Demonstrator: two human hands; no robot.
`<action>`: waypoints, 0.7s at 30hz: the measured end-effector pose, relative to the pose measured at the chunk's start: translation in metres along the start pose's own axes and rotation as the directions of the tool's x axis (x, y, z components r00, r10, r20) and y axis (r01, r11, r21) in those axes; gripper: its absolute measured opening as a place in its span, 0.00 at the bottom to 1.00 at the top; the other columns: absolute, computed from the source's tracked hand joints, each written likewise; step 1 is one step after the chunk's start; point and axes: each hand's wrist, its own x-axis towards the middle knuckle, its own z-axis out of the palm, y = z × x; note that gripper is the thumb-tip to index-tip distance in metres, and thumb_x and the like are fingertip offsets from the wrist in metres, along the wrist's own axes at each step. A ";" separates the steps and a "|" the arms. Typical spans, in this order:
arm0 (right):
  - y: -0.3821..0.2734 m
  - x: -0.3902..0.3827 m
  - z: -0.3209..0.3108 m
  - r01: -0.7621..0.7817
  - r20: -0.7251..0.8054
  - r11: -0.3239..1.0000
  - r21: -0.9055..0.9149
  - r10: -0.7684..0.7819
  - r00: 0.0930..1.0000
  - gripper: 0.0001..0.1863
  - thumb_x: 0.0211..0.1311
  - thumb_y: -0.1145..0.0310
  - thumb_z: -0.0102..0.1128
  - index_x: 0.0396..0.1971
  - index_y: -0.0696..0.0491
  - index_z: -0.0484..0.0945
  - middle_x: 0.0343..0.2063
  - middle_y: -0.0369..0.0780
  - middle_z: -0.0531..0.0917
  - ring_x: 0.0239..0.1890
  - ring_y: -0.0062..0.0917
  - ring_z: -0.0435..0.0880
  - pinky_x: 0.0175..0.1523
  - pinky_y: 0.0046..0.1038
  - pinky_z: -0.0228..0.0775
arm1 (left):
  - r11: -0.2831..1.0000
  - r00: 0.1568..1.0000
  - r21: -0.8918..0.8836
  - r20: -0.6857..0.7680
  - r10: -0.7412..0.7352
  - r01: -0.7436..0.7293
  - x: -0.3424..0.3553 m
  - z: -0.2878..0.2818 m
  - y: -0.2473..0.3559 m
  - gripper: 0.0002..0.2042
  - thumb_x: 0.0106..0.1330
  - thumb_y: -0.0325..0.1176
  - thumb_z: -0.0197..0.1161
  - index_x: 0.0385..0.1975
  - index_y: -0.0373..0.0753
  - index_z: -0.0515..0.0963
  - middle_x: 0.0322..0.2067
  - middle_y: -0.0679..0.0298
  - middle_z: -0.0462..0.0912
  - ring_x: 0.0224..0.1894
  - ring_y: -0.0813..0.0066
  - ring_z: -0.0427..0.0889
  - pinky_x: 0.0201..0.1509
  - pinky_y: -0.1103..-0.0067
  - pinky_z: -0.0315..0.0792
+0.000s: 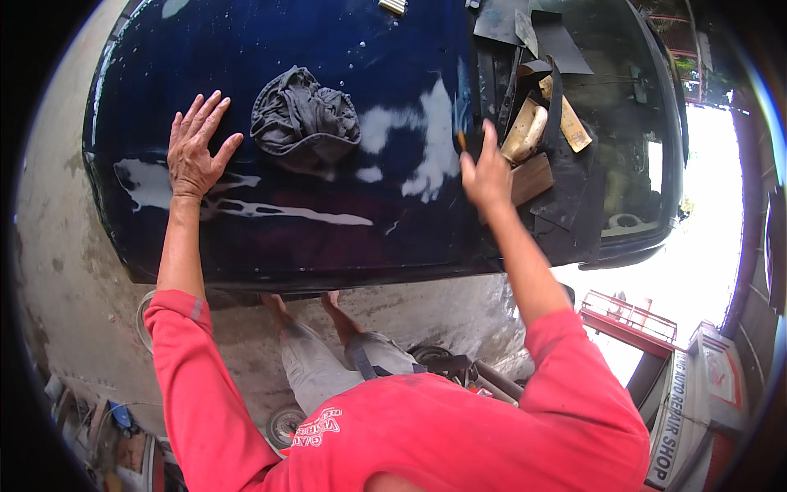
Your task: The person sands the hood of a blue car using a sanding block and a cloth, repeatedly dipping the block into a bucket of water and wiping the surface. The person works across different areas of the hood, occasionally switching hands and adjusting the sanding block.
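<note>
My left hand [198, 152] lies flat with fingers spread on a dark blue car panel [311, 246], at the upper end of a pale bare patch [147, 182]. Right of it sits a crumpled dark grey cloth [303, 115]. My right hand [490, 176], slightly blurred, is over the panel's right edge, index finger and thumb apart; its other fingers are partly hidden. Beside its thumb shows a small orange-brown spot I cannot make out. Another pale patch [433, 143] lies just left of that hand. No held thing can be seen.
Right of my right hand lie a cream handled block [526, 133], a yellowish flat block [570, 119], a brown block [532, 179] and dark sheets [566, 45], next to the car's glass [627, 148]. Wheels [285, 425] and clutter stand on the concrete floor [238, 344].
</note>
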 end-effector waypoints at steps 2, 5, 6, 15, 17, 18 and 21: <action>-0.003 -0.051 0.003 0.022 -0.047 1.000 0.010 -0.021 0.999 0.49 0.69 0.63 0.69 0.83 0.51 0.50 0.49 0.59 0.87 0.51 0.60 0.88 0.57 0.54 0.80 | 1.000 1.000 0.001 0.006 -0.005 0.005 0.000 0.000 0.000 0.33 0.75 0.60 0.65 0.77 0.57 0.74 0.79 0.75 0.71 0.84 0.67 0.62 0.88 0.58 0.51; -0.002 -0.036 0.004 -0.120 0.065 0.993 0.005 0.119 0.991 0.49 0.68 0.63 0.70 0.83 0.50 0.51 0.51 0.60 0.87 0.51 0.62 0.87 0.58 0.55 0.80 | 1.000 1.000 0.001 0.018 -0.011 0.011 0.001 -0.001 0.001 0.33 0.74 0.60 0.65 0.77 0.57 0.74 0.79 0.75 0.71 0.84 0.67 0.62 0.88 0.58 0.51; 0.003 -0.009 0.006 -0.064 -0.005 0.997 0.038 0.065 0.998 0.48 0.69 0.63 0.68 0.83 0.51 0.51 0.52 0.62 0.87 0.51 0.62 0.87 0.58 0.55 0.79 | 1.000 1.000 -0.007 0.013 -0.005 0.005 0.001 -0.002 0.001 0.33 0.74 0.59 0.66 0.77 0.57 0.74 0.79 0.75 0.71 0.84 0.67 0.62 0.88 0.58 0.51; -0.008 -0.064 0.000 -0.063 0.066 0.998 -0.002 0.063 0.996 0.51 0.69 0.63 0.70 0.84 0.51 0.48 0.46 0.58 0.88 0.50 0.59 0.88 0.56 0.56 0.78 | 1.000 1.000 0.004 0.000 -0.005 0.005 0.002 -0.001 0.001 0.33 0.74 0.63 0.64 0.76 0.59 0.75 0.78 0.76 0.72 0.83 0.69 0.64 0.88 0.58 0.52; -0.008 -0.070 0.001 -0.013 0.020 1.000 0.019 0.013 1.000 0.49 0.69 0.62 0.69 0.84 0.50 0.50 0.46 0.57 0.89 0.51 0.59 0.89 0.57 0.56 0.80 | 1.000 1.000 -0.003 0.000 -0.013 0.013 0.002 -0.002 0.002 0.34 0.73 0.63 0.65 0.76 0.59 0.75 0.78 0.76 0.72 0.83 0.69 0.64 0.88 0.58 0.52; -0.002 -0.049 0.005 -0.046 0.033 0.999 0.024 0.045 0.998 0.48 0.69 0.62 0.68 0.83 0.50 0.50 0.46 0.57 0.89 0.50 0.59 0.89 0.57 0.56 0.80 | 1.000 1.000 -0.002 0.002 -0.009 0.009 0.002 -0.003 0.002 0.34 0.73 0.63 0.65 0.76 0.59 0.75 0.78 0.76 0.72 0.83 0.69 0.64 0.88 0.58 0.52; 0.010 0.058 0.011 -0.139 0.022 0.990 0.002 0.139 0.990 0.45 0.70 0.61 0.66 0.81 0.51 0.53 0.45 0.57 0.90 0.48 0.58 0.90 0.56 0.54 0.81 | 1.000 1.000 -0.011 -0.002 0.003 -0.003 0.002 -0.005 0.002 0.33 0.73 0.62 0.65 0.77 0.58 0.75 0.78 0.76 0.72 0.83 0.68 0.64 0.88 0.58 0.52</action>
